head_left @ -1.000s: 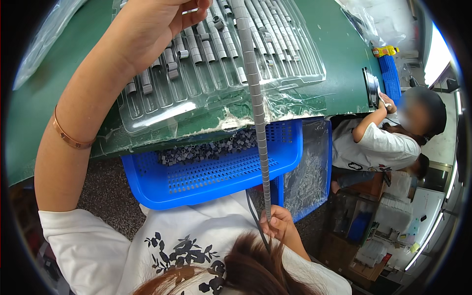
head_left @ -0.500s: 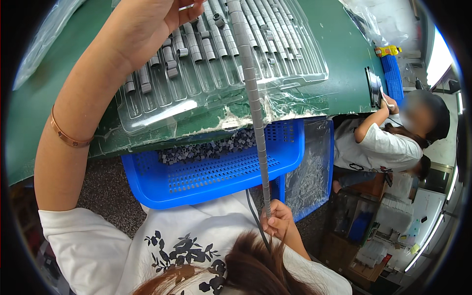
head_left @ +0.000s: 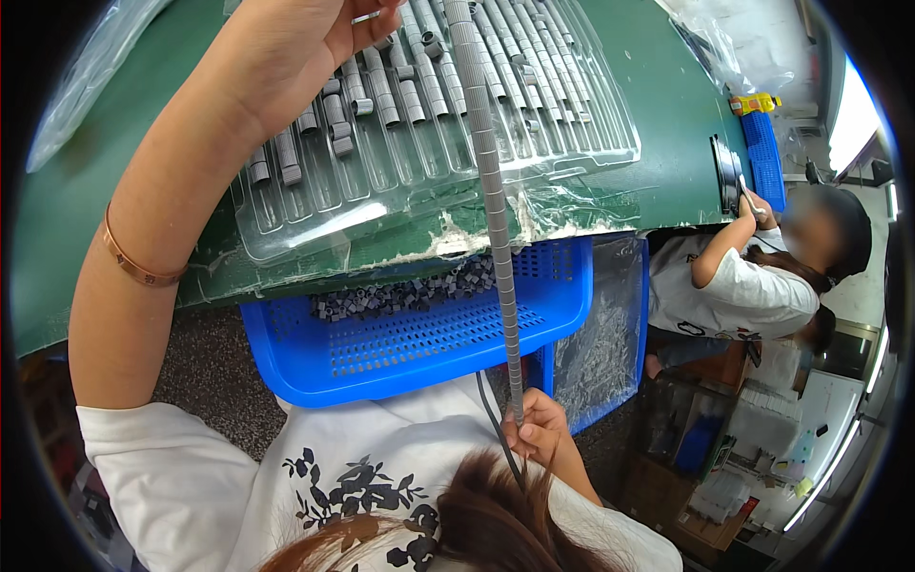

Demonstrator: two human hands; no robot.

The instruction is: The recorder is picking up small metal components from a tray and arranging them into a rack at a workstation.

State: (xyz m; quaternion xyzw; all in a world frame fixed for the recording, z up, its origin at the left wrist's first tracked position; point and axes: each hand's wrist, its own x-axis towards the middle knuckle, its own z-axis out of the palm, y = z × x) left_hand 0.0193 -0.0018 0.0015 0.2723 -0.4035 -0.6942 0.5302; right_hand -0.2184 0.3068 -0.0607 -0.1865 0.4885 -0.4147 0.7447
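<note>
The rod (head_left: pixel 496 229) looks matt and finely seamed. The tray (head_left: pixel 315 227) is clear, glossy plastic, the basket (head_left: pixel 424 387) smooth, perforated plastic, the bangle (head_left: pixel 133 271) polished metal, the shirt (head_left: pixel 181 462) matt cloth. The bench (head_left: pixel 681 157) is smooth, its edge rough.

And here's my left arm (head_left: pixel 124 315), stretched high up the left side, my left hand (head_left: pixel 319 43) partly out of view at the top, its fingers (head_left: pixel 375 26) curled. Down low, my right hand (head_left: pixel 541 421) sits with thumb (head_left: pixel 527 435) and fingertips drawn together in a pinch.
</note>
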